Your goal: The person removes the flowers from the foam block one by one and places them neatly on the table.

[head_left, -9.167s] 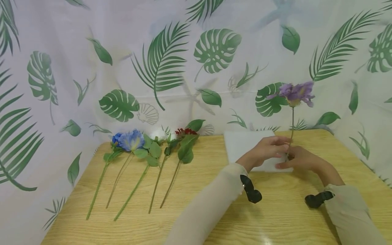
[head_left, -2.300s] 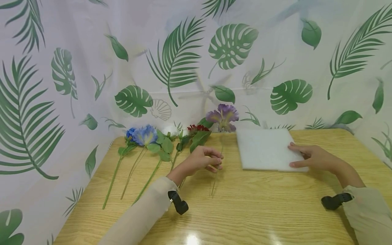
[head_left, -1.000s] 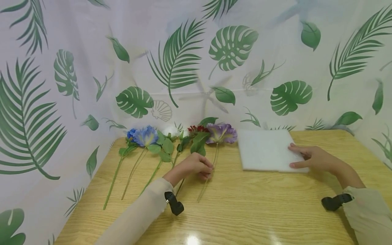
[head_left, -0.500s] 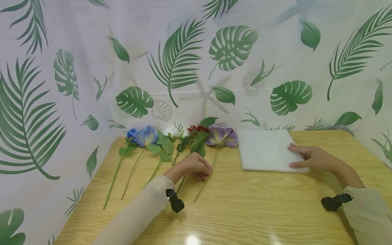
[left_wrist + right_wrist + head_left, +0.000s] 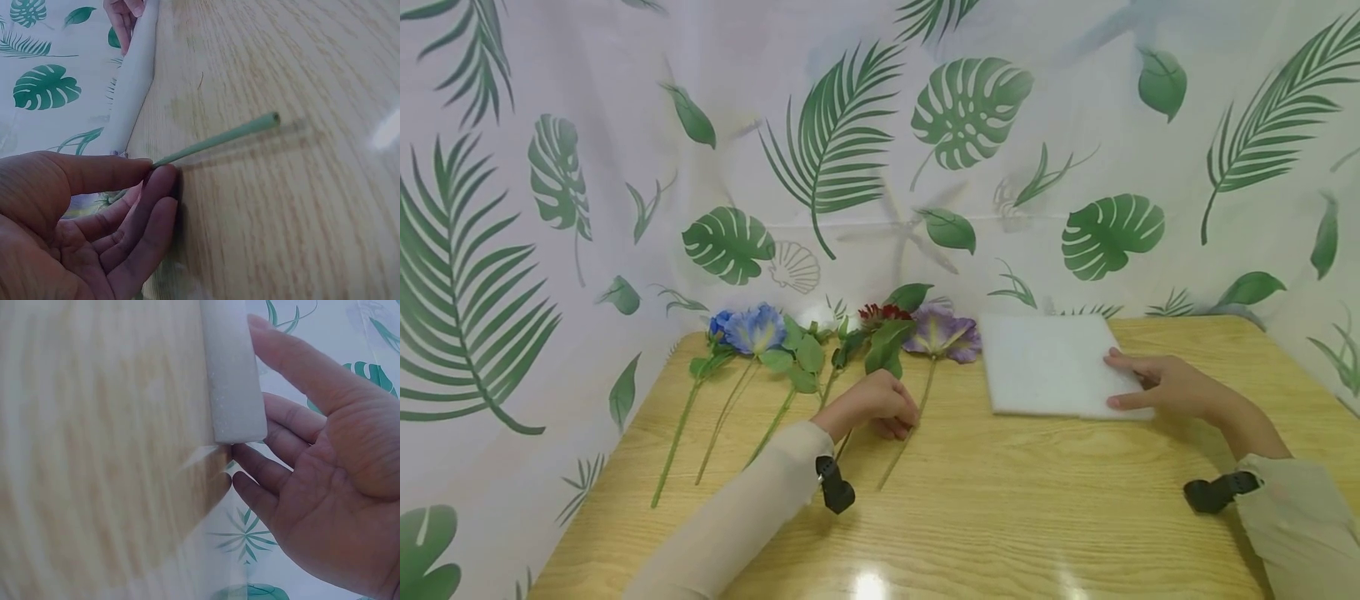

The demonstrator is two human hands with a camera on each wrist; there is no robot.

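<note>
A purple artificial flower [image 5: 942, 335] lies on the table at the right end of a row of flowers, its bloom at the back. My left hand [image 5: 883, 408] pinches its thin stem; in the left wrist view thumb and forefinger meet on the green stem [image 5: 219, 139], whose cut end sticks out past them. To the right is a white foam slab [image 5: 1048, 367], lying flat. My right hand [image 5: 1187, 392] rests at the slab's right edge. In the right wrist view its thumb touches the slab [image 5: 234, 375], with the other fingers fairly straight beside it.
Left of the purple flower lie blue flowers [image 5: 756, 329], leafy green stems [image 5: 808, 354] and a dark red flower [image 5: 883, 315]; my left arm covers some stems. Behind the wooden table [image 5: 1037, 508] hangs a leaf-patterned cloth [image 5: 865, 100].
Earlier both hands held the purple flower upright over the foam slab. My left hand then brought it left and laid it down beside the red one. My right hand moved onto the slab's right side.
</note>
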